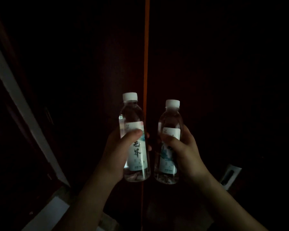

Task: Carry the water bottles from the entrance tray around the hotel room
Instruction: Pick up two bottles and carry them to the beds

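Dim hotel-room doorway, dark wood panels point(207, 64) ahead: mid-carry, left hand point(117, 152) gripping one clear white-capped plastic water bottle point(134, 139), right hand point(183, 150) another point(169, 144), both upright; next, steady footing probably needed.

Two bare forearms, no sleeves in view. Left hand point(119, 152) and right hand point(184, 150) bare: no gloves, rings, watch or wristband visible; lighting dim.

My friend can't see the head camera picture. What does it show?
Two hands each hold an upright, white-capped water bottle: left hand on the left bottle, right hand on the right bottle. Behind them the room is very dark.
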Demonstrator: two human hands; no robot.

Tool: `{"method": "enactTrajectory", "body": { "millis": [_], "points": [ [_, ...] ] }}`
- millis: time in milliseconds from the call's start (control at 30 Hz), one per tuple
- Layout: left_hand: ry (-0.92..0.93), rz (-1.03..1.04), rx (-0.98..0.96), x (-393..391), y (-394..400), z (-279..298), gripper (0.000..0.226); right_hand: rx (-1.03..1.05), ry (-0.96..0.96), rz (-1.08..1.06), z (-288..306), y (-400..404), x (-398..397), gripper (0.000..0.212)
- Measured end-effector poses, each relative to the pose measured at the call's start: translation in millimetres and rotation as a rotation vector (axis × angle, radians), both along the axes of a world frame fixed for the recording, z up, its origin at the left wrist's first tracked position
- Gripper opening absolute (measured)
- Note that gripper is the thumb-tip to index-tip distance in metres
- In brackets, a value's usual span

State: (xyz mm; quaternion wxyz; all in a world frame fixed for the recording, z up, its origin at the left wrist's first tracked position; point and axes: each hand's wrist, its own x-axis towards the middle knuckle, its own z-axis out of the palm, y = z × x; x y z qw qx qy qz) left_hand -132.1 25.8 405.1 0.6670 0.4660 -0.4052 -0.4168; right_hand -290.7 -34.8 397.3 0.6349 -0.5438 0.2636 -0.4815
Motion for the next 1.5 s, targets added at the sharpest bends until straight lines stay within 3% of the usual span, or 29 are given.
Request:
{"method": "enactTrajectory", "body": {
  "millis": [67,233,433,733,967,1067,1233,1333,1500],
  "points": [
    [-0.015,-0.07,-0.023,2.5,-0.4,12.7,0.029,-0.024,0.007,-0.053,12.9,8.1,0.0,0.044],
    [-0.069,-0.282,-0.075,-7.5,-13.9,34.5,0.045,-0.056,0.032,-0.27,35.6,28.2,-19.9,0.042],
    [-0.031,-0.581,-0.098,-79.6,-26.9,43.2,0.046,-0.076,0.079,-0.601,51.6,74.8,-102.4,0.033],
    [-0.023,-1.118,-0.052,-295.7,30.8,38.9,0.067,-0.077,-0.052,-1.095,54.0,214.1,-273.6,0.045],
    [-0.129,-1.395,-0.067,-470.4,125.4,36.0,0.082,-0.071,-0.079,-1.43,53.7,340.3,-399.4,0.061],
    [-0.144,-1.565,-0.027,-534.5,163.5,43.3,0.103,-0.077,-0.057,-1.513,53.2,393.9,-449.2,0.057],
    [-0.114,-1.675,-0.022,-619.4,223.4,44.9,0.102,-0.104,-0.081,-1.641,51.2,472.5,-523.9,0.04],
    [-0.111,-1.702,-0.049,-664.2,253.1,43.2,0.115,-0.09,-0.109,-1.72,45.7,509.2,-558.0,0.041],
    [-0.109,-1.768,-0.071,-739.4,275.4,37.7,0.105,-0.049,-0.135,-1.848,34.5,542.2,-613.8,0.049]
  ]
}}
